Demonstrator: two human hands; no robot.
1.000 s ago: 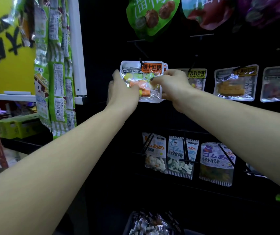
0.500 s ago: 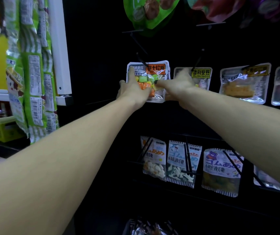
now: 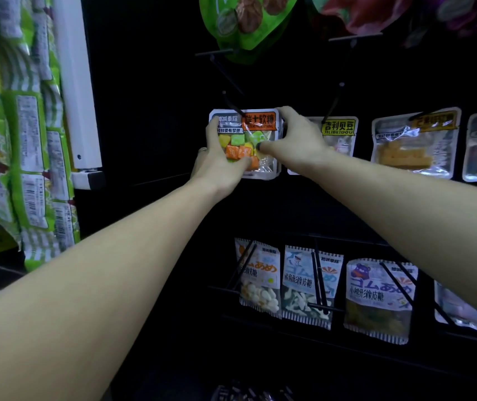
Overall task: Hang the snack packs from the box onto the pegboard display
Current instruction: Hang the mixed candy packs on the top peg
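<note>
Two bare hands grip one clear plastic snack pack with an orange label and coloured candy cubes [image 3: 248, 140] against a black pegboard display [image 3: 156, 96]. Fingers of the left hand [image 3: 219, 166] curl round the pack's left edge, thumb pressed across its lower front; the right hand [image 3: 295, 137] pinches the upper right corner, thumb on the front, fingers over the top edge. A thin black peg [image 3: 233, 104] slants down to the pack's top from 11 o'clock; whether it passes through the hang hole cannot be told. At 3 o'clock of the pack hangs a clear pouch with a yellow label [image 3: 338, 131], partly behind the right hand, then a clear pouch of tan pieces [image 3: 410, 146]. At 6 o'clock, a lower row holds three white-and-blue gummy bags [image 3: 312, 285]. At 12 o'clock hangs a glossy green bag [image 3: 246, 21]. Green-striped packet strips [image 3: 34, 140] dangle at 9 o'clock.
</note>
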